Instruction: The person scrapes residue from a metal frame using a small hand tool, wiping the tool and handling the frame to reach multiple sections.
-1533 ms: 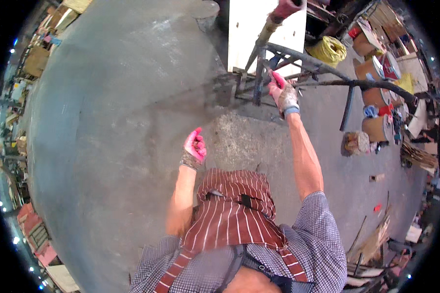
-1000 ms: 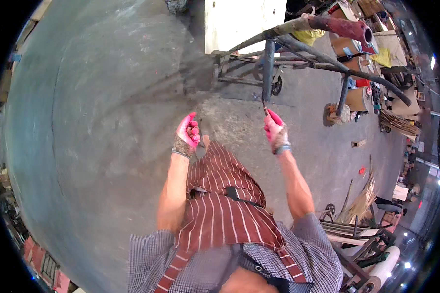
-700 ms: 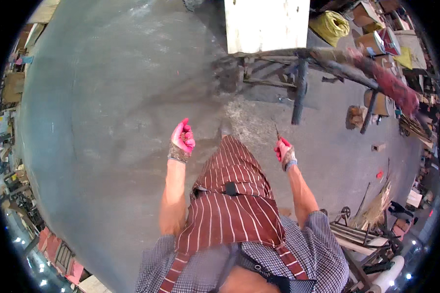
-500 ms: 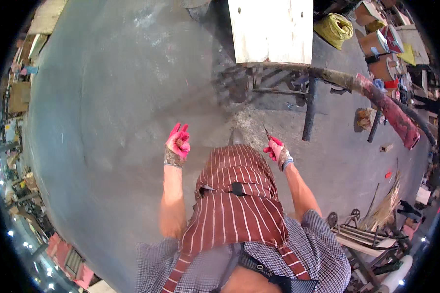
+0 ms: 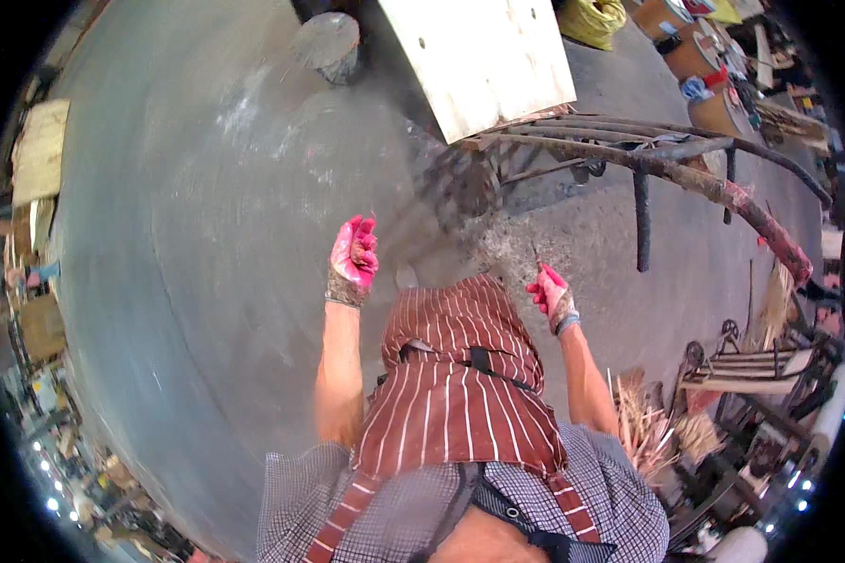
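My left hand [image 5: 354, 258], in a pink-and-white work glove dirty at the cuff, is raised over the floor, palm up with its fingers curled in. A small brownish thing seems to lie in the palm, too small to name. In a matching glove, my right hand [image 5: 554, 293] is closed around a thin dark pointed tool [image 5: 537, 253] whose tip points away from me. Its handle is hidden in the fist. Between my hands hangs my brown striped apron [image 5: 460, 375].
Ahead stands a metal-framed cart [image 5: 667, 164] with a pale board [image 5: 483, 61] on it. Left of it is a round grey stump-like block [image 5: 329, 45]. A yellow sack [image 5: 591, 21] and several drums [image 5: 695, 52] stand far right; bundled sticks [image 5: 643, 422] lie near my right elbow.
My view has turned, so the cart and board now sit turned and the round block shows fully. Both hands stay raised, the right one still with the pointed tool.
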The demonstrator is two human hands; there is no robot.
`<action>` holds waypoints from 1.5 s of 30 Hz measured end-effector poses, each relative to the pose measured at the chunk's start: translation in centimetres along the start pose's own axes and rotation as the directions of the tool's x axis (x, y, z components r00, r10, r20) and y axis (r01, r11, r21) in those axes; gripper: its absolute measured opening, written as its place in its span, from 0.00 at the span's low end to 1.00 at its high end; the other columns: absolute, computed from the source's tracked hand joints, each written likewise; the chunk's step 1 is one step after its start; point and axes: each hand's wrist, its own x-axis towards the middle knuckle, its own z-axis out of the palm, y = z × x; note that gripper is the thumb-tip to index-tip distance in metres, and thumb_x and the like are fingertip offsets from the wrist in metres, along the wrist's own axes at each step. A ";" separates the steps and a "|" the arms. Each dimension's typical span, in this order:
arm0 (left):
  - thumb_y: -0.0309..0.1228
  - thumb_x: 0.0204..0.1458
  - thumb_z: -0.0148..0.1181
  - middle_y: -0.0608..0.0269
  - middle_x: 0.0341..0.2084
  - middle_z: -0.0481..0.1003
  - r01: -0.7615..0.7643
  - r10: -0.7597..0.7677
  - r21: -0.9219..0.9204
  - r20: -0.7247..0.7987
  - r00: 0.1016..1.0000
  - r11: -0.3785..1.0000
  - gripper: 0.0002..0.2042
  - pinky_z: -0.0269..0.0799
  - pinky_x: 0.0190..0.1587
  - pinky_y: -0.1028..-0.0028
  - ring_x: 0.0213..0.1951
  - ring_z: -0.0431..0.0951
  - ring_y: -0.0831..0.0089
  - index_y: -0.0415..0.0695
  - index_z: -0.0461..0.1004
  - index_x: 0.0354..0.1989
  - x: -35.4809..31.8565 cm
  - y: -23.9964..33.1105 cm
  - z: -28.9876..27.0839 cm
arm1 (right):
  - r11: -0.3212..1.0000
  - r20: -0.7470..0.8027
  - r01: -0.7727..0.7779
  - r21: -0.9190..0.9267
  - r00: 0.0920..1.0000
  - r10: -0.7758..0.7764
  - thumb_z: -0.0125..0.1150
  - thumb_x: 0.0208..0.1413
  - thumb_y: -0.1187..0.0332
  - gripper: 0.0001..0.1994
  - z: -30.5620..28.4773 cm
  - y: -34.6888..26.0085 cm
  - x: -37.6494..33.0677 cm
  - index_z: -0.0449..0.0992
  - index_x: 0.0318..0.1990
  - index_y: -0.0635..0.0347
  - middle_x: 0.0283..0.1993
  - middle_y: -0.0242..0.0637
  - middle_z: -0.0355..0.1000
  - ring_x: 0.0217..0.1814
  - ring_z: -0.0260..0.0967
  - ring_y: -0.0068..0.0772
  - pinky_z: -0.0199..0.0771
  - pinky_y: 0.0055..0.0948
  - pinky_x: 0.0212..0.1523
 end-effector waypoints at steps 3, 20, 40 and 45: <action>0.44 0.65 0.57 0.70 0.32 0.77 0.033 -0.036 0.060 0.041 0.998 0.998 0.15 0.58 0.17 0.84 0.20 0.65 0.85 0.49 0.74 0.51 2.3 0.5 4.6 | 0.995 0.063 0.066 0.071 0.996 -0.071 0.54 0.68 0.56 0.25 -1.1 2.2 0.0 0.64 0.69 0.49 0.32 0.33 0.79 0.19 0.64 0.14 0.59 0.16 0.14; 0.26 0.60 0.60 0.54 0.52 0.72 -0.063 -0.489 0.710 0.544 0.682 0.701 0.30 0.70 0.27 0.82 0.32 0.73 0.78 0.43 0.58 0.71 5.7 -24.3 44.0 | 0.737 -0.164 0.456 0.499 0.885 -0.436 0.54 0.67 0.63 0.28 -12.8 -11.3 -2.3 0.58 0.73 0.53 0.39 0.27 0.73 0.32 0.70 0.16 0.70 0.20 0.27; 0.33 0.54 0.67 0.68 0.29 0.75 -0.813 -0.657 0.095 0.645 -0.390 0.575 0.11 0.70 0.33 0.75 0.31 0.75 0.77 0.45 0.78 0.44 0.6 -44.6 63.4 | 0.431 -0.994 0.899 0.085 0.043 0.105 0.58 0.64 0.66 0.29 -9.9 -24.0 -7.7 0.61 0.72 0.55 0.43 0.27 0.74 0.33 0.67 0.15 0.68 0.19 0.30; 0.36 0.52 0.66 0.53 0.31 0.76 -0.844 -0.679 -0.353 0.502 -0.535 0.404 0.10 0.73 0.34 0.64 0.34 0.79 0.59 0.44 0.75 0.33 -0.5 -45.6 64.0 | 0.411 -0.970 0.903 0.123 0.023 0.241 0.58 0.64 0.62 0.31 -7.4 -24.7 -7.7 0.60 0.73 0.55 0.40 0.29 0.75 0.27 0.64 0.15 0.64 0.18 0.26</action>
